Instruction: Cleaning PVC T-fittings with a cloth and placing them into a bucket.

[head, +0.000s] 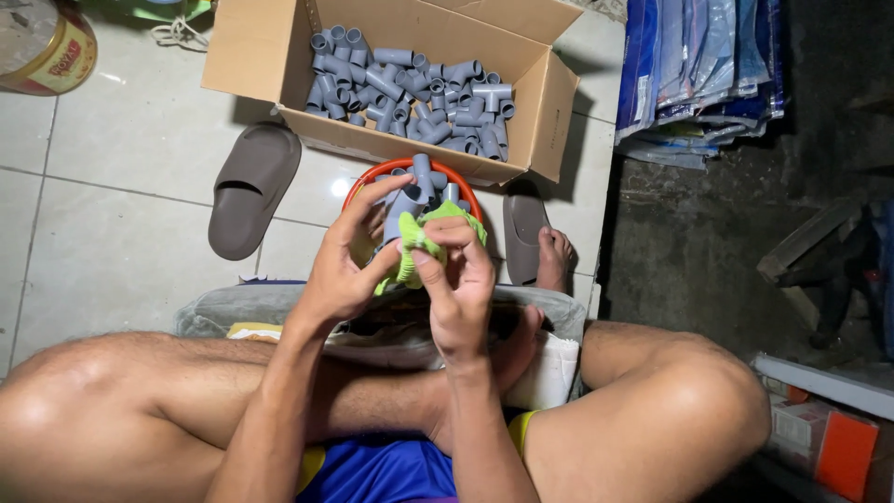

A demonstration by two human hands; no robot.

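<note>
At the far left, on the pale tiled floor point(121, 140), a grey-brown slipper point(250, 186) lies with its toe toward the cardboard box point(256, 56). The box stands open and holds a heap of grey plastic pipe fittings point(410, 88), short elbows and tee pieces, all of the same dull grey colour.

In the middle, just in front of the box, there is an orange-rimmed bowl point(358, 186) with more grey fittings standing in it. Above this bowl the person holds one grey fitting point(402, 207). It is a short tube piece with a round open end, smooth and matt, and it looks the same as those in the box. The left hand point(340, 270) is closed around it: the thumb and the curled fingers grip its left side. The right hand point(461, 279) presses a green cloth point(414, 244) against the lower part of the fitting; its fingers are bent and pinch the cloth, so the cloth covers part of the piece. The cloth is bright yellow-green, soft and crumpled.

Below the hands are the person's bare legs, crossed over a grey cushion point(209, 312).

To the right of the bowl a second slipper point(523, 233) lies beside a bare foot point(555, 259). At the far right a stack of blue plastic packages point(698, 74) leans on the dark floor.
</note>
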